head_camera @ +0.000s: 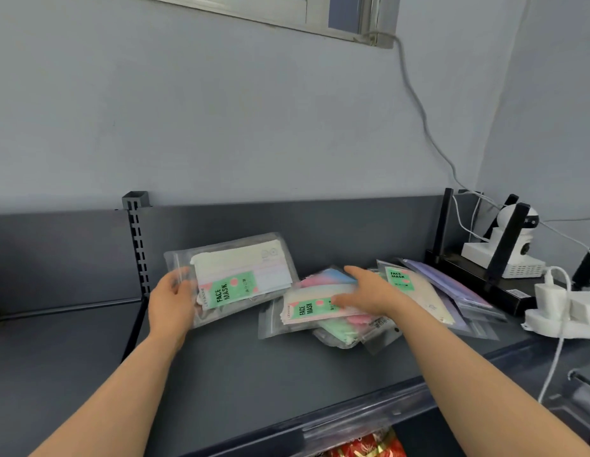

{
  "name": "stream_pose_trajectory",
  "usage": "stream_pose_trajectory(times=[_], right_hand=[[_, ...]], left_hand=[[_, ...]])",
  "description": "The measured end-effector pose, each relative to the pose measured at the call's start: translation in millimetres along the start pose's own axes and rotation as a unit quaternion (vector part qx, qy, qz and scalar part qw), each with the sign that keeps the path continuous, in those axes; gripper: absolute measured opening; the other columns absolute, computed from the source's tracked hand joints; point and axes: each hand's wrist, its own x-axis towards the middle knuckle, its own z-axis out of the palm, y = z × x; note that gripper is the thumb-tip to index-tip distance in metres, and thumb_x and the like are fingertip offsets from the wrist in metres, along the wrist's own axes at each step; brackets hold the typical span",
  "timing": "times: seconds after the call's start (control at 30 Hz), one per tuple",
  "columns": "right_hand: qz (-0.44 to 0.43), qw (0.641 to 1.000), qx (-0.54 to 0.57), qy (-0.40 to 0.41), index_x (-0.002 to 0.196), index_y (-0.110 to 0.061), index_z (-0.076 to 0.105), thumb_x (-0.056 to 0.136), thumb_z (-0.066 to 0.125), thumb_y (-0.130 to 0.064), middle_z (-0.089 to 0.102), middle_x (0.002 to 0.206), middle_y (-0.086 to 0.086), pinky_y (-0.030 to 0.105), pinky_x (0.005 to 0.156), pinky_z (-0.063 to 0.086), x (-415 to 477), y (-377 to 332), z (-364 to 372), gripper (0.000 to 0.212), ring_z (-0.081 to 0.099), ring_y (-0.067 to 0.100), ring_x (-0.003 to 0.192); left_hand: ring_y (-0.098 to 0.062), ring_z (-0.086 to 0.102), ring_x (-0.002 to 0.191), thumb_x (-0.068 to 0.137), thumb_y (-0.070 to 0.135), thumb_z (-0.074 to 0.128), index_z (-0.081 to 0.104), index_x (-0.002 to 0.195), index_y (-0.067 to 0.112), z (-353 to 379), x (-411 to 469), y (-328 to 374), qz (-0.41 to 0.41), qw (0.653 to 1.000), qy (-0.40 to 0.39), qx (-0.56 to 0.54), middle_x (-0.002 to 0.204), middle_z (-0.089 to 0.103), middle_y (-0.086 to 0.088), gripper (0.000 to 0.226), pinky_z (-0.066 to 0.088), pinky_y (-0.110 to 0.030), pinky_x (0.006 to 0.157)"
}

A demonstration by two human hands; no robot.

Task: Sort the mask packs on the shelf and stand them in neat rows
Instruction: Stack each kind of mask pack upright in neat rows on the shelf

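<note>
Head camera looks forward and down, near the shelf [237,374].

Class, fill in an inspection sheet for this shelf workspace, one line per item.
Surface: dark grey metal shelf.
Job's things: clear plastic face-mask pack, tilted up; loose pile of mask packs lying flat, overlapping; none in rows.
Clutter: white security camera, white power strip.
Hands: left hand grips the tilted pack's edge; right hand rests on the pile.
Cables: white cable runs down the wall.
Surroundings: pale grey wall, window frame above.
</note>
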Motion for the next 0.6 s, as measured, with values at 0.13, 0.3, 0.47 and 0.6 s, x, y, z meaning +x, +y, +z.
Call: stream_pose_trajectory(times=[0.13, 0.3, 0.47, 0.6], right_hand=[[0.015, 0.998, -0.052, -0.042, 0.154, -0.023, 0.018, 0.073, 0.075, -0.057, 0.030, 0.157, -0.001, 0.036, 0.111, 0.035, 3.1, -0.1, 10.1, 0.105, 0.038, 0.022, 0.138], [0.014, 0.988, -0.151, -0.033, 0.150, -0.019, 0.028, 0.073, 0.069, -0.065, 0.037, 0.147, 0.007, 0.042, 0.111, 0.034, 7.0, -0.6, 16.0, 0.098, 0.038, 0.027, 0.134], [0.010, 0.998, -0.019, 0.064, 0.127, -0.019, 0.048, 0.069, 0.082, -0.044, 0.055, 0.124, 0.003, 0.039, 0.094, 0.045, 7.2, 1.5, 12.9, 0.072, 0.054, 0.023, 0.110], [-0.007, 0.992, 0.056, 0.117, 0.116, -0.020, 0.049, 0.067, 0.085, -0.035, 0.057, 0.113, -0.001, 0.036, 0.083, 0.045, 4.4, 3.0, 2.8, 0.062, 0.055, 0.020, 0.100]], left_hand=[[-0.030, 0.070, 0.087, 0.098, 0.016, 0.043, 0.058, 0.126, 0.022, -5.7, 3.2, -17.3, -0.034, 0.999, -0.011, -0.017, 0.107, 0.070, -0.006, 0.033, 0.058, -0.049, 0.076], [-0.018, 0.066, 0.088, 0.101, 0.008, 0.043, 0.059, 0.124, 0.013, -6.6, -2.7, -19.5, 0.000, 0.999, -0.009, -0.039, 0.107, 0.067, -0.006, 0.029, 0.053, -0.028, 0.068], [-0.018, 0.066, 0.095, 0.102, 0.007, 0.039, 0.054, 0.131, 0.013, -6.5, -5.4, -20.2, 0.017, 0.998, 0.025, -0.057, 0.113, 0.066, -0.005, 0.034, 0.053, -0.024, 0.071], [-0.016, 0.063, 0.081, 0.101, 0.007, 0.035, 0.049, 0.137, 0.020, -8.2, -4.8, -21.3, 0.010, 0.996, 0.052, -0.066, 0.111, 0.067, -0.005, 0.041, 0.053, -0.036, 0.068]])
